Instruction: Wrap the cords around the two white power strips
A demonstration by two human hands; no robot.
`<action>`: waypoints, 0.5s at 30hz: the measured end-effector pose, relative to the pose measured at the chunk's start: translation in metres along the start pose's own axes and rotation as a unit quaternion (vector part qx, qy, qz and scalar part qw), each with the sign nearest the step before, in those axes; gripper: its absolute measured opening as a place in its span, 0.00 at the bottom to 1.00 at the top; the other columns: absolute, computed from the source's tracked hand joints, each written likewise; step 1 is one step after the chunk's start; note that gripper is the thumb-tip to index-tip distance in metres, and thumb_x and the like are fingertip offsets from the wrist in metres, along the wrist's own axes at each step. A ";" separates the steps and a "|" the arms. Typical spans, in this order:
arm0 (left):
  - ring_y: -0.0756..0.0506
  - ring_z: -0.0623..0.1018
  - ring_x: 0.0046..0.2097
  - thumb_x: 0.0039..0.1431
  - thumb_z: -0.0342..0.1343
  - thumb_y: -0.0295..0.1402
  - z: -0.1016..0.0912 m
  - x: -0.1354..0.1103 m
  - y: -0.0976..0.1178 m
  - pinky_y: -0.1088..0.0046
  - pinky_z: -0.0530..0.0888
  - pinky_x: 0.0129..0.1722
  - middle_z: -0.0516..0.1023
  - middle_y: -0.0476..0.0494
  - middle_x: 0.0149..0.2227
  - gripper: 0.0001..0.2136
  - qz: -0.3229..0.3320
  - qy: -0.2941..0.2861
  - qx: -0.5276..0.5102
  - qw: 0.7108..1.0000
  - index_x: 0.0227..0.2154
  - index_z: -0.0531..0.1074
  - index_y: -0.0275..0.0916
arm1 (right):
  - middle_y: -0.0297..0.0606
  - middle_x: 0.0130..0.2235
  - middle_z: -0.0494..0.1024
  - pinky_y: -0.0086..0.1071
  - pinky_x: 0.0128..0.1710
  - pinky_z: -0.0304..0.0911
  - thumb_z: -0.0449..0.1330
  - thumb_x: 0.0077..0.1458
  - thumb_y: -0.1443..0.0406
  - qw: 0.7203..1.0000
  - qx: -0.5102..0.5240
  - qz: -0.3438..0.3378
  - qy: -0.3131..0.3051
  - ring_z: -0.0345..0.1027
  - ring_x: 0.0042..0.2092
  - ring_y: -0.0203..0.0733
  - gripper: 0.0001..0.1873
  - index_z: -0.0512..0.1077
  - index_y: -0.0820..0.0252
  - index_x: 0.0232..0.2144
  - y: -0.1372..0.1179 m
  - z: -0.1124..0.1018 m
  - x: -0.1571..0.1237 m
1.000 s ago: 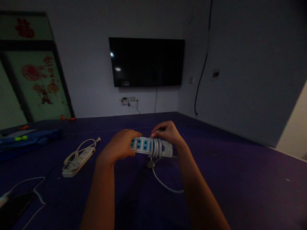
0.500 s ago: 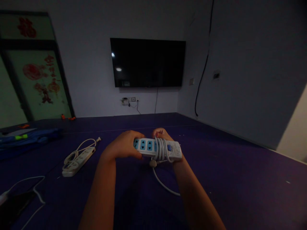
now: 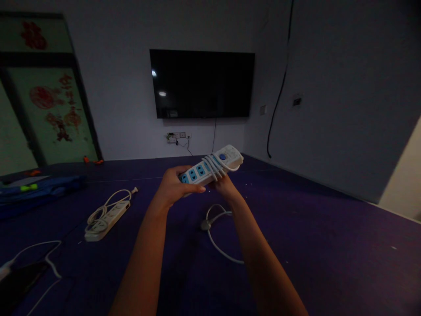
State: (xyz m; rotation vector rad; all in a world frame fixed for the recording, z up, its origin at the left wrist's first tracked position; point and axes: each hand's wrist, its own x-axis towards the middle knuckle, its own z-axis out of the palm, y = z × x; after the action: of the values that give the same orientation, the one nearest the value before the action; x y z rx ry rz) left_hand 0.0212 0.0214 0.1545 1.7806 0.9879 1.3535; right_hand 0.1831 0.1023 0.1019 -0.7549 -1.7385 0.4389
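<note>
A white power strip (image 3: 208, 172) with blue socket faces is held up in front of me, tilted with its right end higher. My left hand (image 3: 174, 186) grips its left end, thumb along the near side. White cord (image 3: 213, 166) is wound several times round the strip beside a blue button (image 3: 222, 156). My right hand (image 3: 226, 186) is beneath the wound part; its fingers are hidden behind the strip. Below, a loose length of the cord curves over the purple surface, with its plug (image 3: 205, 224) lying there.
Another white power strip (image 3: 110, 219) with coiled cord lies to the left. Nearby are a dark flat object (image 3: 23, 281) with a white cable and blue cloth (image 3: 46, 191). A television (image 3: 204, 83) hangs on the far wall; a black cable (image 3: 279, 96) hangs at right.
The power strip has risen and tilted, its right end going up. My right hand has moved from behind it to underneath. More of the loose cord now shows below.
</note>
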 end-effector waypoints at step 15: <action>0.45 0.76 0.33 0.38 0.63 0.41 -0.019 0.019 -0.039 0.70 0.70 0.33 0.78 0.47 0.33 0.21 0.031 0.269 0.238 0.933 0.38 0.74 0.40 | 0.29 0.19 0.64 0.25 0.25 0.49 0.50 0.57 0.64 0.985 -0.145 0.021 -0.095 0.57 0.24 0.32 0.13 0.72 0.63 0.27 -0.038 0.005 -0.003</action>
State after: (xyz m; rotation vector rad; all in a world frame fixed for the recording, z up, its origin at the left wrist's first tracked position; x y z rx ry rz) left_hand -0.0007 0.0585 0.1338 1.8169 1.6831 1.8101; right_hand 0.1686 0.0735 0.1221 -0.9841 -1.9950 0.2944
